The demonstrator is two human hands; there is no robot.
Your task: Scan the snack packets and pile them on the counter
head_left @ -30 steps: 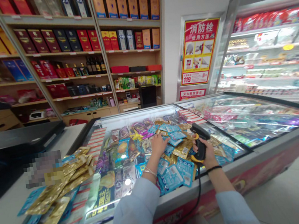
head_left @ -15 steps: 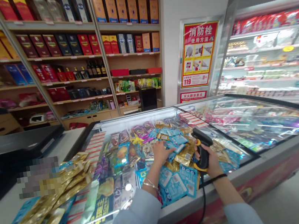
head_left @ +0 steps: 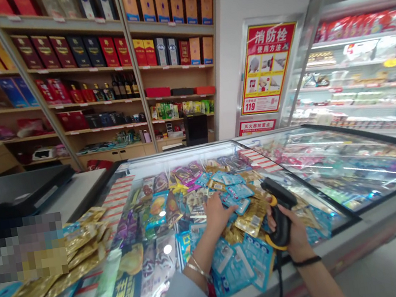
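My right hand point(head_left: 292, 231) is closed round the grip of a black and yellow barcode scanner point(head_left: 280, 210), whose head points away to the upper left. A cable hangs from the scanner's base. My left hand point(head_left: 217, 212) rests at the edge of a heap of blue packets point(head_left: 239, 191), thumb stretched to the right and fingers reaching forward; its fingertips are partly hidden. Gold packets point(head_left: 252, 217) lie between my two hands, one with a barcode facing up. More blue packets point(head_left: 234, 267) spread in front of my wrists on the glass top of the chest freezer point(head_left: 141, 164).
Another pile of gold packets point(head_left: 81, 240) lies at the left, by a dark counter device point(head_left: 18, 192). Shelves of boxes and bottles point(head_left: 165, 31) stand behind the freezer. A lit refrigerated display point(head_left: 365, 69) is at the right, past a red wall poster point(head_left: 269, 66).
The view has shifted slightly, with the left pile now nearer the frame's edge. The scanner in my right hand appears a little lower and further right. My left hand stays by the packets.
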